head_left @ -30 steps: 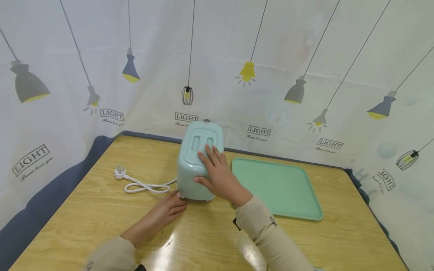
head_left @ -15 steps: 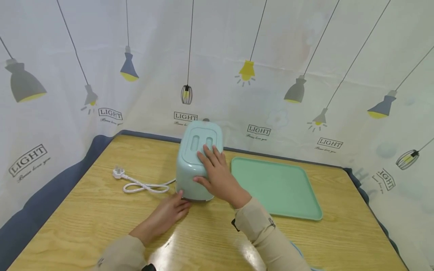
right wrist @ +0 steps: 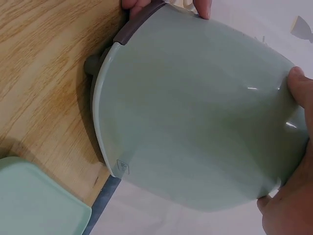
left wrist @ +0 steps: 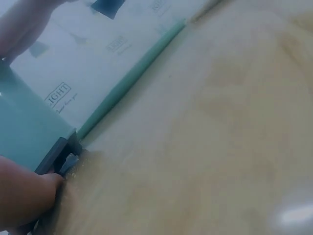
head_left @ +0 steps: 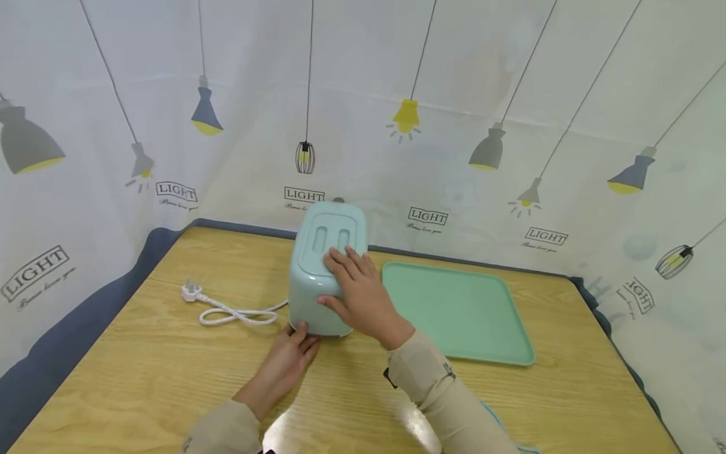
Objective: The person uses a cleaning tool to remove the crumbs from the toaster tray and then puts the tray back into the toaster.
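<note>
A pale mint toaster (head_left: 311,304) stands on the table, with a lid (head_left: 317,260) marked by two long recesses on top. My right hand (head_left: 365,302) rests over the lid's near right corner, fingers fairly straight, thumb against the end wall. At the toaster's near left bottom corner, my left hand (head_left: 283,364) holds the lower edge, its thumb on the wall and its other fingers low by the base. A dark strip (right wrist: 139,22) runs along that bottom edge in the right wrist view. The left fingertips under the base are partly hidden.
A white power cord (head_left: 249,315) with a three-pin plug (head_left: 191,291) lies left of the toaster. To the right is a flat green tray (head_left: 454,309). A blue cord (head_left: 492,413) shows beside the right sleeve. A lamp-printed curtain (head_left: 368,145) hangs behind the table.
My left hand has shifted right, from beside the toaster's bottom corner to a hold on its lower edge. My right hand stays on top. The head view has turned slightly.
</note>
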Tool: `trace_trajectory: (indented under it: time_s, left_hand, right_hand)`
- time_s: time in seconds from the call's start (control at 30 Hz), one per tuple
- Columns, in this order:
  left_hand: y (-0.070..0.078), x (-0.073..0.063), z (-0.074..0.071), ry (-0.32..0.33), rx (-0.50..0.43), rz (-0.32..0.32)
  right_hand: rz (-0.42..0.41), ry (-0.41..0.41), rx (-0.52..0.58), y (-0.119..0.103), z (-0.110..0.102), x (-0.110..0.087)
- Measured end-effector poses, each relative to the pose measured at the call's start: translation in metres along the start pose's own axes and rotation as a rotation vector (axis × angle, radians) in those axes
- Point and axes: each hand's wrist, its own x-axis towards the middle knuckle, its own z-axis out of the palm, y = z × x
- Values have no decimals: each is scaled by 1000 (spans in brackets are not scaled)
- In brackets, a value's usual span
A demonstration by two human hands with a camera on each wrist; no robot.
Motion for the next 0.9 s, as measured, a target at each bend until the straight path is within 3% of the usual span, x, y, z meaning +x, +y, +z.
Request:
trace_trajectory:
  time_s: [0.27,0.5,0.63,0.9]
  left_hand:
    - [0,2,-2,-16,81,2]
    - [1,2,-6,23,174,-41]
    - [0,0,-7,14,223,-62]
    - [8,2,-11,-32,229,-60]
  right_hand:
    - [-29,9,-74,1,-2,2]
    - [-19,-21,9,0,-2,0]
    - [-10,-47,60,0,-2,-5]
    - [-27,-16,1,2,-3,1]
